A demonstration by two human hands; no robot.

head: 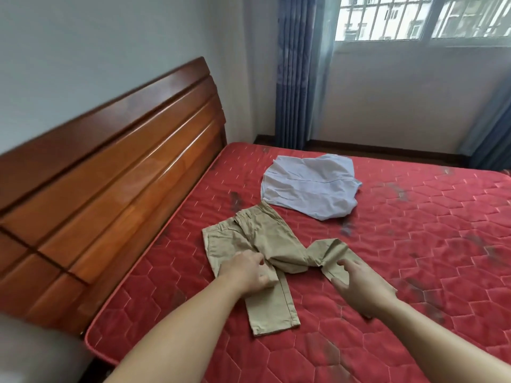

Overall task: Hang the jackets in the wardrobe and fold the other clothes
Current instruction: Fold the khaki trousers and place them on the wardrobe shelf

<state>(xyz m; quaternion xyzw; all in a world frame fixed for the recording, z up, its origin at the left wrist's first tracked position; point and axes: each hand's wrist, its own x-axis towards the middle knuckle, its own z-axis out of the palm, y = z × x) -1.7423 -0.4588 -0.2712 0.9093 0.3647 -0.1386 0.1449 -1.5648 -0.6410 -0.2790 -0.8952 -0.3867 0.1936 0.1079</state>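
Both hands (249, 269) on khaki trousers (265, 244)

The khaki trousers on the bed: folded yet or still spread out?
Not folded: the khaki trousers lie spread on the red mattress, one leg straight, the other crumpled sideways under both hands.

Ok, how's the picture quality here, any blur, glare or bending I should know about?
Head view: daylight from the window overexposes the panes; a soft sheen streaks the wooden headboard; the wide lens bows the headboard and the walls; the edges look smeared, while the khaki trousers, the left hand and the right hand are fairly sharp.
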